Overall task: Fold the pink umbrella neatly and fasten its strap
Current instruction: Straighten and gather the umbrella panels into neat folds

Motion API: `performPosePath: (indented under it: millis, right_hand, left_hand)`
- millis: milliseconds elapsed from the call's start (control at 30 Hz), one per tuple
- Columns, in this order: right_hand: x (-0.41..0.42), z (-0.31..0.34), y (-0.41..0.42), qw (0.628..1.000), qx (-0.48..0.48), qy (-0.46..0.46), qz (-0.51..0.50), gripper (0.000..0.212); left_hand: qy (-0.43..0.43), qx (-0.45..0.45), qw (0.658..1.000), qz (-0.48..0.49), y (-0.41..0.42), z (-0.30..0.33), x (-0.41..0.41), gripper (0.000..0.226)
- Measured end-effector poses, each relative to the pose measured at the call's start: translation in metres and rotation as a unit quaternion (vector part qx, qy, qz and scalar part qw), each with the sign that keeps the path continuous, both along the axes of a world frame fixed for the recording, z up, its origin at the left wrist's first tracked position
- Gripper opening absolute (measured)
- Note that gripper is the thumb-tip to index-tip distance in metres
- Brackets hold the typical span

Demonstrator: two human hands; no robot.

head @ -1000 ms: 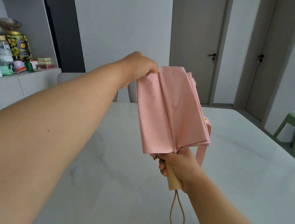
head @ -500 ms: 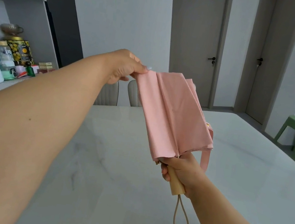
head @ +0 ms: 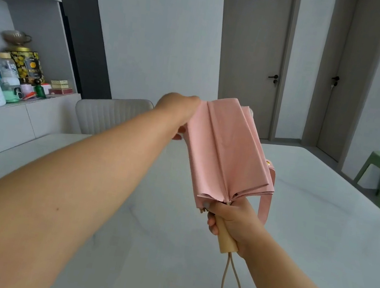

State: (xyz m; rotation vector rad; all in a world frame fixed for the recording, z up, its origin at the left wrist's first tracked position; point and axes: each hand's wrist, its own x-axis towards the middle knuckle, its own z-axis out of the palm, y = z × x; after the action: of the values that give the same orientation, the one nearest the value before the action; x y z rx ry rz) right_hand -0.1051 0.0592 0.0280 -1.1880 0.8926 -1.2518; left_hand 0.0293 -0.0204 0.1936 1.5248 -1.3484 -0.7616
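- Above the marble table (head: 320, 228), the pink umbrella (head: 228, 150) is held in the air — collapsed, with loose pleats.
- Right hand (head: 231, 220) grasps its wooden handle (head: 226, 240).
- Left hand (head: 176, 111) pinches the far fabric edge.
- Strap (head: 264, 206) hangs unfastened on the right.

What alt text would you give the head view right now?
Above a pale marble table, the right hand grips the wooden handle of a collapsed pink umbrella while the left hand pinches a fold at the canopy's top edge. Its strap hangs unfastened.
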Motion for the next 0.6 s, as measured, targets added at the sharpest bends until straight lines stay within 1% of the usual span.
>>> performPosePath:
  millis: [67, 133, 267, 367, 467, 600]
  right_hand:
    - [0.001, -0.001, 0.0, 1.0, -0.002, 0.002, -0.001, 0.013]
    - [0.001, -0.002, -0.001, 1.0, -0.004, 0.006, -0.002, 0.017]
    - [0.0, -0.002, -0.001, 1.0, -0.016, 0.005, 0.02, 0.026]
    - [0.0, 0.0, 0.0, 0.999, -0.013, -0.022, 0.041, 0.02]
    - [0.0, 0.0, 0.001, 0.993, 0.004, -0.081, 0.081, 0.027]
    - [0.001, 0.0, 0.004, 0.975, -0.005, -0.142, 0.168, 0.061]
  left_hand:
    - [0.009, -0.001, 1.0, 0.016, 0.003, -0.006, -0.006, 0.011]
    - [-0.009, -0.014, 0.999, 0.041, -0.002, -0.011, -0.006, 0.01]
    - [-0.103, -0.063, 0.987, 0.103, -0.011, -0.018, -0.001, 0.028]
    - [-0.129, -0.105, 0.977, 0.134, -0.014, -0.028, 0.003, 0.039]
    - [-0.119, -0.125, 0.976, 0.13, -0.018, -0.039, 0.009, 0.044]
    - [-0.051, -0.121, 0.984, 0.119, -0.017, -0.047, 0.016, 0.043]
